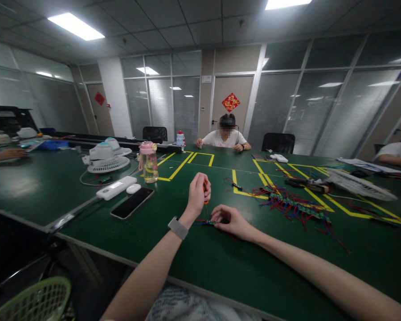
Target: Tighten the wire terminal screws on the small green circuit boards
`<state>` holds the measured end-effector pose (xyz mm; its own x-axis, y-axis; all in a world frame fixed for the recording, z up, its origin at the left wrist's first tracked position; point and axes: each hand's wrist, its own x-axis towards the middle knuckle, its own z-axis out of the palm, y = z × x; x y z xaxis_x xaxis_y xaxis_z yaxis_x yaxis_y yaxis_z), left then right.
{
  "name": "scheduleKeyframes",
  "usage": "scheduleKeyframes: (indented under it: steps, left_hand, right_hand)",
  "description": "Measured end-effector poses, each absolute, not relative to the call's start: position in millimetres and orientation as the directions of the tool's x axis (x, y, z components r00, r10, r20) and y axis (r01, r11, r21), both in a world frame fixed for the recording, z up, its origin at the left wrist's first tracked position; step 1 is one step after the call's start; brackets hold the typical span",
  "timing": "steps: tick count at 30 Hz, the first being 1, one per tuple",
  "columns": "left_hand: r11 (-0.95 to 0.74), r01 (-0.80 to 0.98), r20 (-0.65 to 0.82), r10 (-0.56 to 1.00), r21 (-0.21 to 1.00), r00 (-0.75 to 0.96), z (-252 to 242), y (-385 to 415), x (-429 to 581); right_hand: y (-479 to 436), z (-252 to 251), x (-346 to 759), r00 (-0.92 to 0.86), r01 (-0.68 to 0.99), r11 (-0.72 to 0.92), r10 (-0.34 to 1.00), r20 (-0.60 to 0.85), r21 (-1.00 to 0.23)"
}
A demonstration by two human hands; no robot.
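left grip [198, 195] is closed around an orange-and-black, thin-shafted screwdriver [205, 188]; right grip [232, 222] pinches a small green wired circuit board [211, 223].

An office, with glass partitions [186, 109], ceiling lights [76, 26] and black chairs [278, 142].

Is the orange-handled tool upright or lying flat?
Roughly upright: the left grip holds the tool, its thin shaft pointing down toward the circuit board.
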<state>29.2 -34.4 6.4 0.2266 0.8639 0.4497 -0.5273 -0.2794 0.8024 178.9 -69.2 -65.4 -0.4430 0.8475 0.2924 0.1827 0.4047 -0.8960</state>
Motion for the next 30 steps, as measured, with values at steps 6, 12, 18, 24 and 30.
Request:
scheduleKeyframes:
  steps: [6, 12, 18, 24, 30]
  left_hand:
    - [-0.407, -0.500, 0.505, 0.860, 0.764, 0.071, 8, -45, 33]
    - [-0.419, -0.495, 0.501, 0.865, 0.761, 0.037, 7, -46, 35]
    - [-0.396, -0.522, 0.500, 0.863, 0.755, 0.069, 7, -48, 35]
    - [-0.406, -0.517, 0.518, 0.851, 0.754, 0.087, 6, -48, 36]
    - [-0.413, -0.511, 0.520, 0.850, 0.753, 0.079, 7, -48, 35]
  right_hand:
    - [-65, -68, 177, -0.411, 0.139, 0.339, 0.875, 0.258, -0.930]
    - [-64, -69, 177, -0.392, 0.118, 0.298, 0.890, 0.231, -0.947]
    - [-59, -71, 179, -0.401, 0.088, 0.241, 0.897, 0.187, -0.967]
    - [-57, -71, 179, -0.394, 0.077, 0.224, 0.902, 0.176, -0.972]
    - [-59, -69, 179, -0.394, 0.083, 0.223, 0.902, 0.173, -0.971]
